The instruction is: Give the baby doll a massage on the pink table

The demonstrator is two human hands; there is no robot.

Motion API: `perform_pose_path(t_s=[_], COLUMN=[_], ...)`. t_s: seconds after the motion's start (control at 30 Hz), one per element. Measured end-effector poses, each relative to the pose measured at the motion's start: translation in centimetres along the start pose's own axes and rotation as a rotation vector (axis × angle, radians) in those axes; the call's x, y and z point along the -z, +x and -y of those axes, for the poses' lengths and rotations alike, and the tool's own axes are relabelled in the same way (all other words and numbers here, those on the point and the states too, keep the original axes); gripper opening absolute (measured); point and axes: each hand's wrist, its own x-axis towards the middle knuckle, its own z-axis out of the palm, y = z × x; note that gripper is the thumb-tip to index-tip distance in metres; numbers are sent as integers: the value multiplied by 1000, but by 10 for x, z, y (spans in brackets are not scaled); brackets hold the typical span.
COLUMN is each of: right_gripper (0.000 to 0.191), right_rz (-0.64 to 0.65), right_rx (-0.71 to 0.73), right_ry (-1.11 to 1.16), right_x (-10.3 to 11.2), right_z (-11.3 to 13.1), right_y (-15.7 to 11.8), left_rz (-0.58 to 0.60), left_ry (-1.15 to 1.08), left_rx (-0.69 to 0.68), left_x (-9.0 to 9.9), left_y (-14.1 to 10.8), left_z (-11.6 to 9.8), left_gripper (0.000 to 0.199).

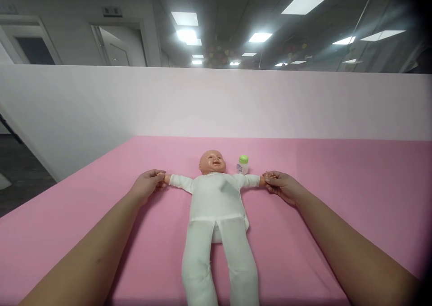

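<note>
While my left fingers (158,173) and right fingers (282,177) pinch its outspread arms (250,181) by the hands, I list: one doll (216,200), face-up between them, best kept straight by light, evenly matched grips.

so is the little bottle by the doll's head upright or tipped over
Upright: the bottle has its green cap on top.

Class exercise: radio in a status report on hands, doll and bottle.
Both hands, left and right, gripping doll's hands. Doll face-up, arms spread. Bottle beside its head, clear of both grips.
</note>
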Motion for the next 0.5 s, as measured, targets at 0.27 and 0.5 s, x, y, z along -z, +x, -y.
perform_pose_path(t_s=[0.27, 0.5], right_gripper=[41, 42], right_rz=[8, -86], right_rx=[34, 27], right_ry=[-158, -142], right_x=[-4, -6], right_z=[-1, -3], right_y=[0, 3], left_rz=[-11, -50], left_ry=[76, 73], left_rx=[-26, -1], left_x=[-1, 0], left_y=[-4, 1], left_z=[-3, 1], left_gripper=[42, 37])
